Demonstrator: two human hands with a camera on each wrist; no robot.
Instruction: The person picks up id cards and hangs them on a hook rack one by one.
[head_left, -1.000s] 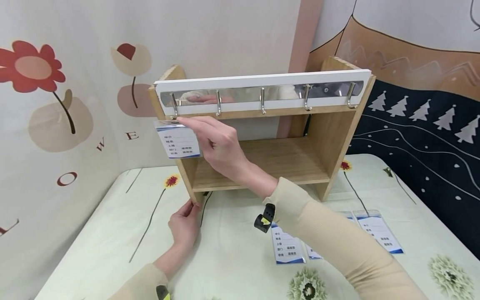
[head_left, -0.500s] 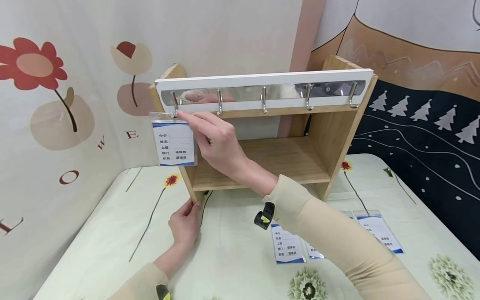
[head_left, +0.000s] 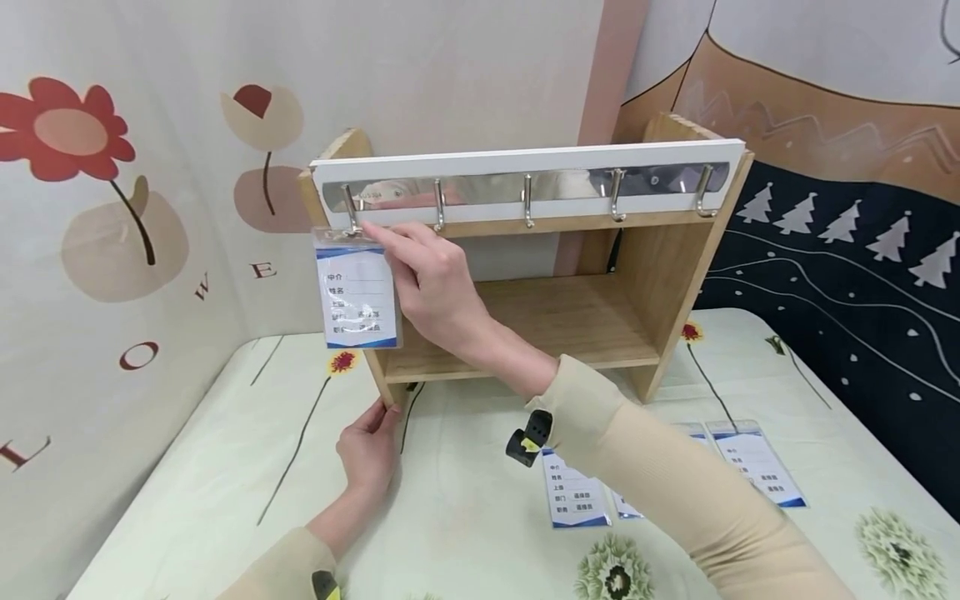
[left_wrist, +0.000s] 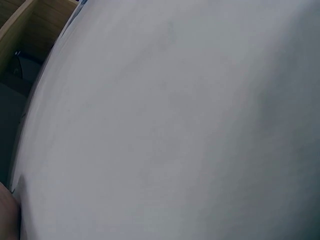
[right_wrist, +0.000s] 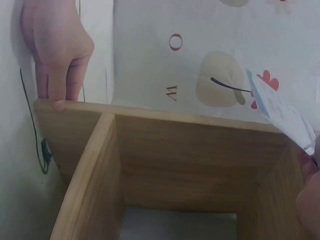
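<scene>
At the leftmost metal hook (head_left: 350,208) my right hand (head_left: 442,287) pinches the top edge of a badge holder (head_left: 360,296), a clear plastic sleeve with a white and blue card. The badge hangs in front of the shelf's left side; whether its slot is over the hook tip cannot be made out. My left hand (head_left: 367,450) grips the bottom front corner of the wooden shelf (head_left: 525,325). In the right wrist view, the left hand (right_wrist: 60,55) has its thumb and fingers around that wooden edge, and the badge (right_wrist: 282,112) appears edge-on at the right.
A white rail (head_left: 525,154) with several hooks runs across the shelf's top front. Several more badges (head_left: 576,492) lie on the flowered tablecloth (head_left: 465,517) at right, partly covered by my right forearm. Printed curtains (head_left: 480,75) stand close behind.
The badge has swung from tilted to hanging nearly upright, its top raised to the hook tip, then shifted slightly right. My right hand rose slightly with it; the left hand kept its place.
</scene>
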